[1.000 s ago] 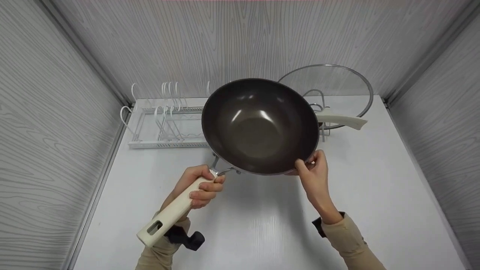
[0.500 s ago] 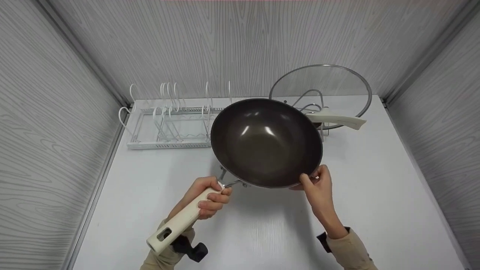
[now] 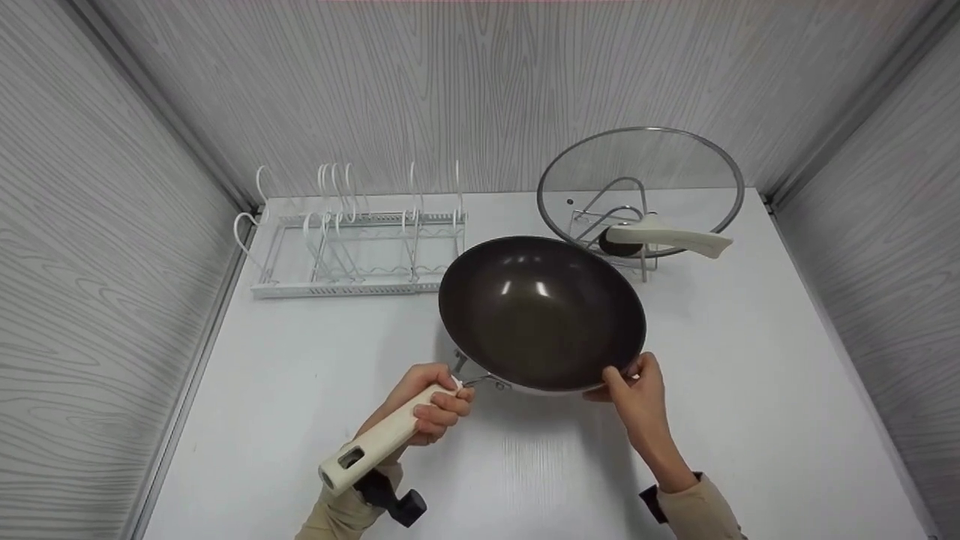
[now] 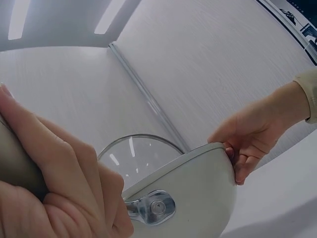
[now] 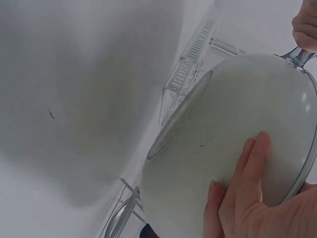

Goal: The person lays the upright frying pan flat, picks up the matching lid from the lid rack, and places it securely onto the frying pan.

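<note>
A wok (image 3: 540,322), dark inside and pale outside, is held above the white table, its base off the surface in the right wrist view. My left hand (image 3: 431,405) wraps its fingers round the wok's cream handle (image 3: 382,439), close to the metal bracket. At the near right rim, my right hand (image 3: 637,397) pinches the edge, thumb on the inner side. Its fingers (image 5: 252,168) lie spread against the pale outer wall in the right wrist view. From the left wrist camera, the metal handle bracket (image 4: 156,207) shows on the wok's side.
Behind the wok on the left stands a white wire dish rack (image 3: 345,289) with upright loops. A glass lid (image 3: 645,161) with a cream handle (image 3: 675,238) leans in a small wire stand (image 3: 643,266) at the back right. Grey wood-patterned walls (image 3: 480,90) enclose the table (image 3: 300,375).
Both hands have brought the wok nearer to me and slightly right, and it looks lower. More of the dish rack, lid and stand now shows behind it. The grip is unchanged.
</note>
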The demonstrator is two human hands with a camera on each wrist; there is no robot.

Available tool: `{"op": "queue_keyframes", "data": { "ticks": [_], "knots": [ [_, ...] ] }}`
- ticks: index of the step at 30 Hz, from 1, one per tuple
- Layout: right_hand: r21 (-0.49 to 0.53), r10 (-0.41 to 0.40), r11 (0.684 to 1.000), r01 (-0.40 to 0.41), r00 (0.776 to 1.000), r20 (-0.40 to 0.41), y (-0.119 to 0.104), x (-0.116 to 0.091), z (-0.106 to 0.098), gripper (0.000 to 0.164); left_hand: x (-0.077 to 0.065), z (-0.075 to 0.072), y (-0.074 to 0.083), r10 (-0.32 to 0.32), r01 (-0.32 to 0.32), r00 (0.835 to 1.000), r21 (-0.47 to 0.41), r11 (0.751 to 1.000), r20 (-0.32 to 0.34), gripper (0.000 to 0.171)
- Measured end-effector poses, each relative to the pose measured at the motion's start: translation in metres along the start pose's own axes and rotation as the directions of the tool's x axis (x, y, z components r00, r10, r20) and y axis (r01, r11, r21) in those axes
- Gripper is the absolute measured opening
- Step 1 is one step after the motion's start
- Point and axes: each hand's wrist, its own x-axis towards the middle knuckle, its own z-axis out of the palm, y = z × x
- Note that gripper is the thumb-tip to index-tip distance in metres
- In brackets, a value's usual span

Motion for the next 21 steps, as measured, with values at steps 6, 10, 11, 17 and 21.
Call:
{"op": "queue_keyframes", "data": {
  "ticks": [6,10,11,17,21],
  "knots": [
    [-0.014,0.021,1.0,-0.021,1.0,0.003,0.006,0.002,-0.002,0.017,0.003,-0.012,0.004,-0.032,0.032,0.999,-0.052,0.998,0.014,0.006],
    [-0.017,0.024,1.0,-0.024,1.0,-0.001,0.01,0.003,0.0,0.018,0.003,-0.018,0.009,-0.046,0.047,0.999,-0.045,0.998,0.019,0.005],
    [-0.018,0.024,1.0,-0.024,1.0,-0.001,0.011,0.004,0.0,0.018,0.003,-0.02,0.009,-0.048,0.049,0.999,-0.046,0.998,0.019,0.004],
    [-0.011,0.021,1.0,-0.021,1.0,-0.009,0.016,0.004,0.002,0.02,0.003,-0.027,0.014,-0.063,0.063,0.998,-0.053,0.997,0.008,0.005],
    [-0.003,0.016,1.0,-0.016,1.0,-0.016,0.02,0.006,0.005,0.021,0.003,-0.033,0.017,-0.075,0.076,0.997,-0.061,0.995,0.009,0.005]
  ]
}}
